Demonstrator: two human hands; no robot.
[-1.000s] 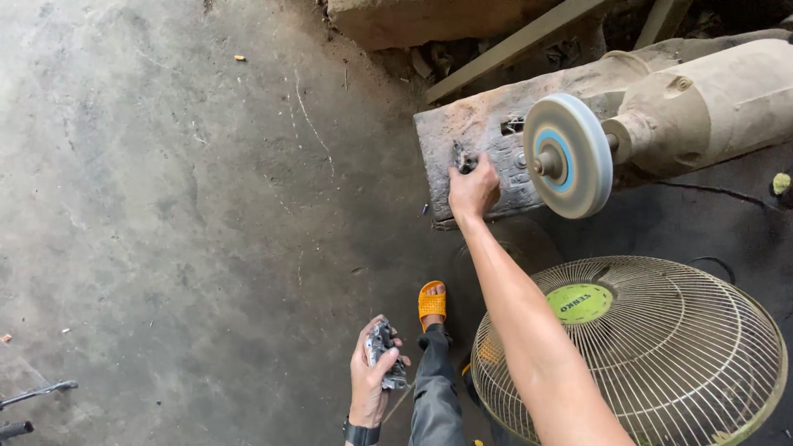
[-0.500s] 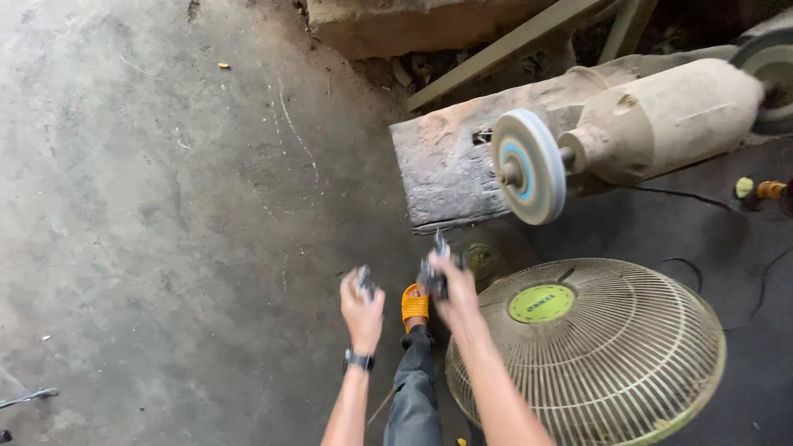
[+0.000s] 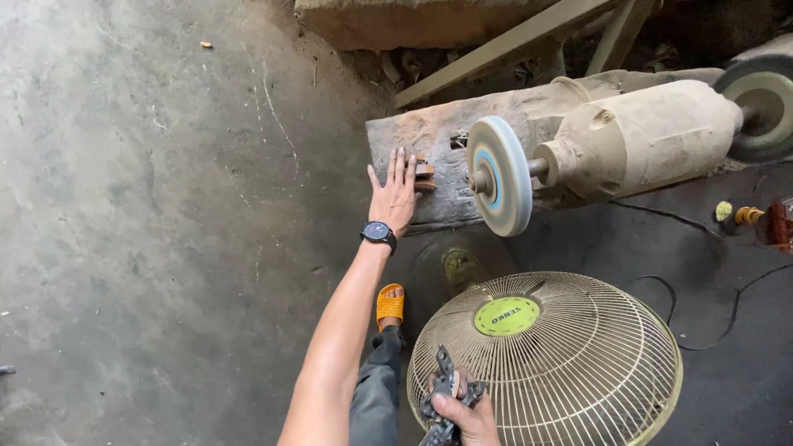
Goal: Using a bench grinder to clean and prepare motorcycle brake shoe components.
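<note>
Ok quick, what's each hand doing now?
Left hand: open, flat on the wooden block.
Right hand: closed, holding dark metal parts.

It was a rough workshop: a bare, stained grey concrete floor [image 3: 165,206], a dust-caked beige bench grinder [image 3: 636,140] with a round blue-and-white buffing wheel [image 3: 498,175] on a worn wooden block [image 3: 429,136] at the far right, and a cream wire fan guard [image 3: 570,363] nearer.

Single head-worn view, looking steeply down, close over the fan [image 3: 562,363], concrete floor [image 3: 149,231]
</note>
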